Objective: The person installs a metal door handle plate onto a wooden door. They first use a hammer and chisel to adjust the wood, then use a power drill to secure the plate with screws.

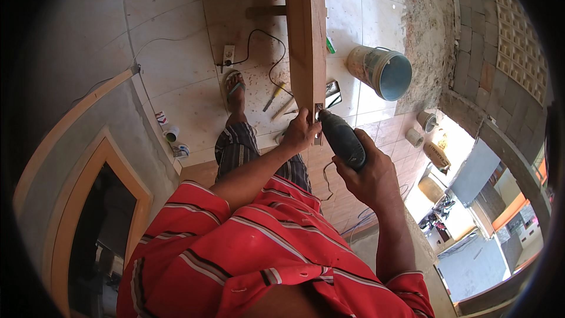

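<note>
A wooden door, seen along its narrow edge, runs up from the middle of the view. A metal lock plate lies on that edge near its close end. My left hand is closed at the plate, with its fingers bent against the metal and the wood. In my right hand is a dark power drill, gripped round its rear end. The drill's front points at the plate, close to my left fingertips. Its exact tip is hidden there.
Wood chips, a yellow-handled chisel and a wooden handle lie on the tiles left of the door. A black cord reaches a white socket block. Right of the door are a small tray and a tipped bucket.
</note>
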A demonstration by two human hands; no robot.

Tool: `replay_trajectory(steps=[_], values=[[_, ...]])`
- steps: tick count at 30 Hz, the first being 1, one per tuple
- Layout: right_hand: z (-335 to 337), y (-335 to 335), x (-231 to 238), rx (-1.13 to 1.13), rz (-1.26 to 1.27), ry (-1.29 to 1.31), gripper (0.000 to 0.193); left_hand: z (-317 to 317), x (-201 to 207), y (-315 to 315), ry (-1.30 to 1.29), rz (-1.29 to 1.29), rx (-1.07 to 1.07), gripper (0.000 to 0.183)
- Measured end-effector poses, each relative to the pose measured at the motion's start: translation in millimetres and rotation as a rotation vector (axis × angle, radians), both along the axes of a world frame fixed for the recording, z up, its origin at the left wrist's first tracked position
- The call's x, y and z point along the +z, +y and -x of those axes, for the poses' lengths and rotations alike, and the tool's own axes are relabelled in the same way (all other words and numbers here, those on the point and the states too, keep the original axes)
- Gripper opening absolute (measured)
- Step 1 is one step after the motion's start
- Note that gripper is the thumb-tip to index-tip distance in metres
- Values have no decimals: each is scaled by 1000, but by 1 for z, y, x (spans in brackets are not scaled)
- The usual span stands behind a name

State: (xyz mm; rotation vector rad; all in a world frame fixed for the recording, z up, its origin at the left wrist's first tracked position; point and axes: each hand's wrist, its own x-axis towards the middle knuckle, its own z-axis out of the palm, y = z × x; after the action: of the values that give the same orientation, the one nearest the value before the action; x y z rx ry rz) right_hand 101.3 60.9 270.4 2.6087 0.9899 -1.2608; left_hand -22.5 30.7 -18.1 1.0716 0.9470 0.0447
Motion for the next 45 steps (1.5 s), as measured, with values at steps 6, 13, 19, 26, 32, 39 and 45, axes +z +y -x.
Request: replay_trajectory(steps=[6, 13, 19, 26, 32, 39, 45], values=[[0, 0, 1, -11, 30, -11, 69, -1, -4, -4, -66, -22, 87, 40], [5, -4, 7, -62, 6, -7, 67, -1, -6, -5, -36, 10, 45, 42], [6, -10, 8, -40, -8, -19, 70, -2, 0, -2, -9, -5, 39, 42], [8, -15, 8, -44, -13, -40, 70, -3, 7, 0, 62, -11, 53, 43], [6, -19, 7, -27, -24, -35, 76, 5, 10, -13, 182, -146, 73, 42], [7, -18, 11, -72, 15, -31, 70, 3, 52, 14, -1, 1037, 598, 26], [9, -16, 15, -72, 29, -48, 68, -26, 38, 31, -2, 1205, 749, 21]])
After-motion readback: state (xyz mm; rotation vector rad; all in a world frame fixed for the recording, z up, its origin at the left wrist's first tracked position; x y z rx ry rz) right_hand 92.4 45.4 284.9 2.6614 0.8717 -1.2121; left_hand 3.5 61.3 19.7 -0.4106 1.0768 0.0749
